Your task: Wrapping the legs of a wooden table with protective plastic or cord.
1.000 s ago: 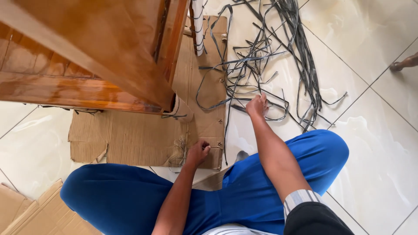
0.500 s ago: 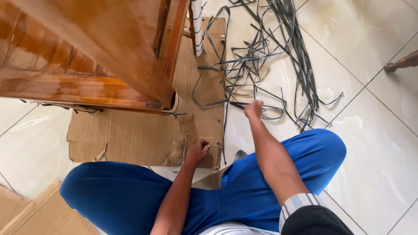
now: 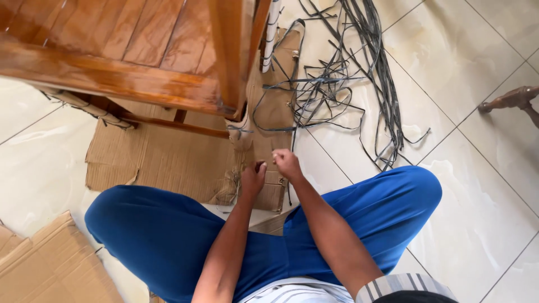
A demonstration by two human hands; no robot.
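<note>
At about 8 o'clock in the view, a loose cardboard piece (image 3: 50,264) lies on the tiled floor (image 3: 471,185). Above it, from 9 to 12 o'clock, stands a varnished wooden furniture frame (image 3: 112,62), and its leg (image 3: 238,84) comes down on a flat cardboard sheet (image 3: 163,160). The person sits with the knees in blue trousers (image 3: 163,235) spread wide. Near the centre, the left hand (image 3: 252,178) rests on the edge of the cardboard sheet, with its grip curled closed; I cannot tell if it pinches something. Just beside it, at its 2 o'clock, the right hand (image 3: 287,163) is raised a little, with the fingers pinched together on a thin grey strip (image 3: 290,193). At 1 o'clock a tangle of grey strips (image 3: 348,73) is spread over the floor. At 3 o'clock, a dark wooden furniture foot (image 3: 514,100) is at the edge.
</note>
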